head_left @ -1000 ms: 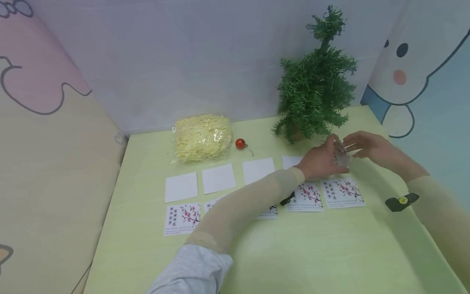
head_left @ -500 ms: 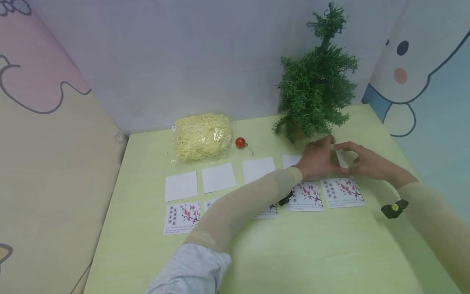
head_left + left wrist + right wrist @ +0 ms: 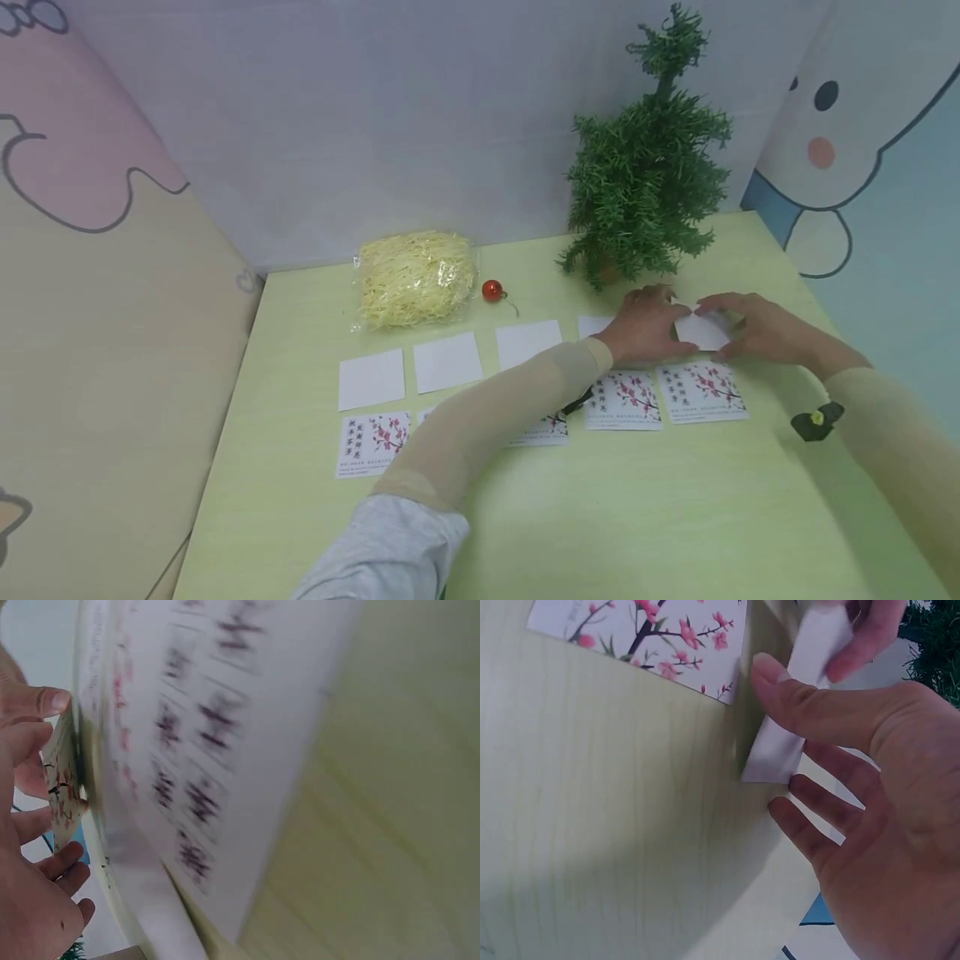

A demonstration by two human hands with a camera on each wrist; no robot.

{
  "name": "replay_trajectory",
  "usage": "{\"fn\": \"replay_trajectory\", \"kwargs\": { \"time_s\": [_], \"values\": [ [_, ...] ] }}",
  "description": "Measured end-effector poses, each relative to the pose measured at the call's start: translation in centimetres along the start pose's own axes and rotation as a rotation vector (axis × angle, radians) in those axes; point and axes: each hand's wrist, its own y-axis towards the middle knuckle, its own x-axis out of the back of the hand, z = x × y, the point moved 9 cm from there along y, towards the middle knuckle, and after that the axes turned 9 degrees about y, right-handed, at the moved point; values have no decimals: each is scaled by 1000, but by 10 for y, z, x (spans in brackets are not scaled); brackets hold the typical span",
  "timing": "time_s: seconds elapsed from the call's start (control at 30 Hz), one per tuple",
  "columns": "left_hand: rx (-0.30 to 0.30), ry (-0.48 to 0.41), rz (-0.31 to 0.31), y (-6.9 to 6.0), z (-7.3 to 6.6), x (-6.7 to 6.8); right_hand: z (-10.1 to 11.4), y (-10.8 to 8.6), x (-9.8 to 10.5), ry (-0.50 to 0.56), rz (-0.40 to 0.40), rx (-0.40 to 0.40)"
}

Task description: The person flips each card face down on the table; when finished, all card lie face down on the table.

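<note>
A card (image 3: 702, 332) hangs between both hands just above the table, its blank white face upward. Printed branches show on its other face in the left wrist view. The left hand (image 3: 645, 327) grips its left edge with thumb and fingers. At the opposite edge, the right hand (image 3: 768, 329) pinches it, the thumb (image 3: 799, 701) lying on the white side. Directly in front lies a printed card (image 3: 703, 392) with pink blossoms and dark characters. Another blossom card (image 3: 624, 402) lies to its left, and a blank card (image 3: 592, 325) is partly covered by the left hand.
More blank cards (image 3: 447, 362) form a back row, with blossom cards (image 3: 372, 444) in front, partly behind the left sleeve. Behind them are a bag of yellow shredded paper (image 3: 416, 279), a red bauble (image 3: 492, 290) and a small artificial tree (image 3: 647, 179) near the hands.
The right hand has moved left and taken hold of the card's right edge. The card has gone from upright to tilted nearly flat, white face up, and sits lower.
</note>
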Motion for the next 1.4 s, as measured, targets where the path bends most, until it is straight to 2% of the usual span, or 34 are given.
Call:
{"fn": "replay_trajectory", "kwargs": {
  "time_s": [0.13,0.3,0.4,0.67,0.8,0.9,0.97,1.07,1.2,1.27,1.4],
  "values": [
    [-70,145,25,-4,0,-8,3,1,-2,-54,3,32],
    [-125,245,16,-6,1,-11,8,2,-4,-129,-11,81],
    [-144,270,15,-6,2,-11,8,3,-3,-190,-34,100],
    [-145,261,15,-11,3,-10,9,3,-3,-317,-59,81],
    [-148,217,-9,-19,5,-7,27,5,-9,-311,-93,96],
    [-163,177,-51,-30,11,-2,47,11,-20,-291,-84,76],
    [-162,156,-67,-42,20,1,61,15,-31,-282,-59,60],
    [-169,181,-92,-70,34,12,83,22,-48,-267,-25,60],
    [-166,200,-101,-118,59,31,116,33,-75,-250,17,107],
    [-152,187,-103,-142,75,37,136,40,-91,-248,36,148],
    [-83,123,-106,-193,114,44,175,57,-123,-282,78,213]
  ]
}}
